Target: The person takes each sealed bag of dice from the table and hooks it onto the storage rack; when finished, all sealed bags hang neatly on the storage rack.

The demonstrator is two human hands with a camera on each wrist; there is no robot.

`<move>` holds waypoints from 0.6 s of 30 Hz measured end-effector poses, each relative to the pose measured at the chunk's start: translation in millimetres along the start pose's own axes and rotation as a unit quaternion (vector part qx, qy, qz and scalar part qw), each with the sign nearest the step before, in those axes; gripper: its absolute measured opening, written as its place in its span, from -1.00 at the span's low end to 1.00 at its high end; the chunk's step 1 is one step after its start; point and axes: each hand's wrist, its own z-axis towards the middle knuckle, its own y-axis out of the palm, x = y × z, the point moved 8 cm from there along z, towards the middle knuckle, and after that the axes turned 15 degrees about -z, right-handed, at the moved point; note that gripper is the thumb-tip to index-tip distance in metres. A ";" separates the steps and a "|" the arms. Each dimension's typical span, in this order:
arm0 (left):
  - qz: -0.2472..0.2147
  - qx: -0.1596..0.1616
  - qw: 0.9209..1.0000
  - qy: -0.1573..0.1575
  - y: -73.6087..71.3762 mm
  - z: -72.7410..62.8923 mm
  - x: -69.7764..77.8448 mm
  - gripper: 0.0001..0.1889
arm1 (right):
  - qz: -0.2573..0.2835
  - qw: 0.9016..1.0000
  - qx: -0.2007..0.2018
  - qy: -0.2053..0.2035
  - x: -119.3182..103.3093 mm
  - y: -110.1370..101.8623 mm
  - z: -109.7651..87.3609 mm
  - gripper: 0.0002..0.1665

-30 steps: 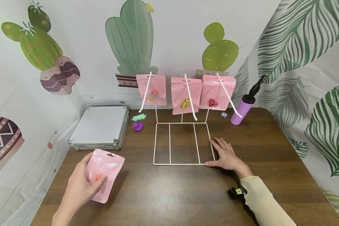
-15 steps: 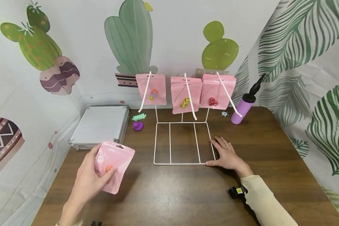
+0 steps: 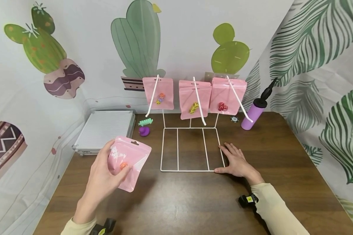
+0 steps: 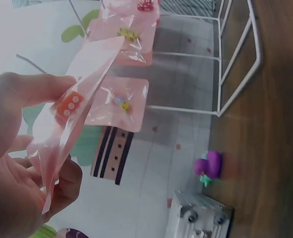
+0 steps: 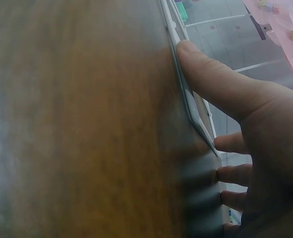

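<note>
My left hand (image 3: 101, 179) pinches a pink zip pouch (image 3: 138, 160) between thumb and fingers, tilted above the table's left half. Orange dice (image 4: 69, 105) show through its film in the left wrist view, beside the thumb. A slot is cut in the pouch's top edge. My right hand (image 3: 236, 164), fingers spread, rests at the front right corner of a white wire rack (image 3: 191, 170), its thumb on the base wire. From the rack's prongs hang pink pouches: one with mixed-colour dice (image 3: 166, 86), some with yellow dice (image 3: 186, 98), others with red dice (image 3: 219, 91).
Silver cases (image 3: 109, 125) are stacked at the back left. Near them sit a purple rubber duck (image 3: 144, 131) and a mint-green toy (image 3: 145, 122). Behind the rack's right side are a poker chip (image 3: 234, 119) and a purple hand pump (image 3: 251, 116). Prongs project forward.
My left hand has carried the pink pouch rightward and away from me, toward the rack. The right hand has stayed at the rack's corner.
</note>
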 end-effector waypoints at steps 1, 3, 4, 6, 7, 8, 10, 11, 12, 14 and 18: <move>-0.002 0.001 1.000 0.002 1.0 1.4 2.7 0.03 | -0.001 1.000 -0.002 0.002 0.6 0.5 0.1 0.30; -0.004 0.005 1.000 0.005 2.5 4.0 7.1 0.03 | -0.003 1.000 -0.004 0.001 1.3 0.7 0.2 0.30; -0.006 0.007 1.000 0.006 3.1 5.0 9.1 0.03 | -0.002 1.000 -0.005 0.001 1.5 0.9 0.2 0.30; -0.012 0.012 1.000 0.009 4.8 7.1 13.5 0.03 | -0.002 1.000 -0.007 0.002 2.2 1.5 0.4 0.31; -0.015 0.014 1.000 0.011 5.9 8.2 15.7 0.03 | -0.003 1.000 -0.007 0.002 2.5 1.7 0.5 0.31; -0.018 0.015 1.000 0.014 7.0 9.3 17.8 0.03 | -0.003 1.000 -0.008 0.002 2.7 1.9 0.6 0.31; -0.025 0.018 0.999 0.023 9.1 11.2 22.5 0.03 | -0.003 1.000 -0.008 0.003 2.9 2.3 0.7 0.31; -0.028 0.019 0.999 0.028 10.0 12.0 24.7 0.03 | -0.004 1.000 -0.006 0.001 2.6 2.1 0.6 0.31; -0.030 0.020 0.999 0.033 10.8 12.7 26.9 0.03 | -0.005 1.000 -0.005 0.000 2.5 2.1 0.7 0.31; -0.038 0.020 0.998 0.043 12.3 14.0 31.5 0.03 | -0.005 1.000 -0.003 0.000 2.3 1.6 0.1 0.31; -0.053 0.021 0.996 0.068 13.5 18.3 43.2 0.01 | -0.006 1.000 -0.001 0.000 1.0 0.8 0.3 0.31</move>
